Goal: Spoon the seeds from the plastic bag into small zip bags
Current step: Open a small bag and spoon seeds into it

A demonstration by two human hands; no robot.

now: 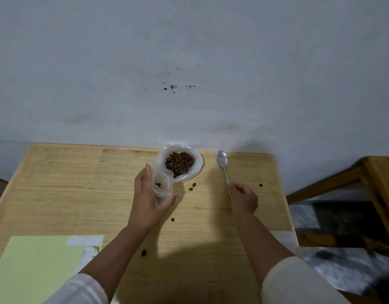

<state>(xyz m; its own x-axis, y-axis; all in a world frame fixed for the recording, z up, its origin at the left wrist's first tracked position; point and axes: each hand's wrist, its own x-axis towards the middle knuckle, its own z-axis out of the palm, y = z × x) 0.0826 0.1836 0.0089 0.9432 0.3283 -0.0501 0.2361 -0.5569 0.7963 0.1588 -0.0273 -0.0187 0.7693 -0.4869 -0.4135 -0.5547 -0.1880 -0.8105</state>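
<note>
1. Your right hand (243, 196) has its grip clenched round the handle end of the spoon (224, 164); its empty bowl points away from you, to the right of the plastic bag (190, 170).
2. Your left hand (148, 197) grasps a small zip bag (161, 186) with its mouth open and a few seeds inside, touching the big bag's near edge.
3. The zip bag is thin, limp and slippery: keep your grip at the rim, or it will likely fold shut.
4. The seeds (179, 163) sit heaped in the open bag by the wall; strays (192, 187) dot the counter (68, 178). They look light and roll easily.
</note>
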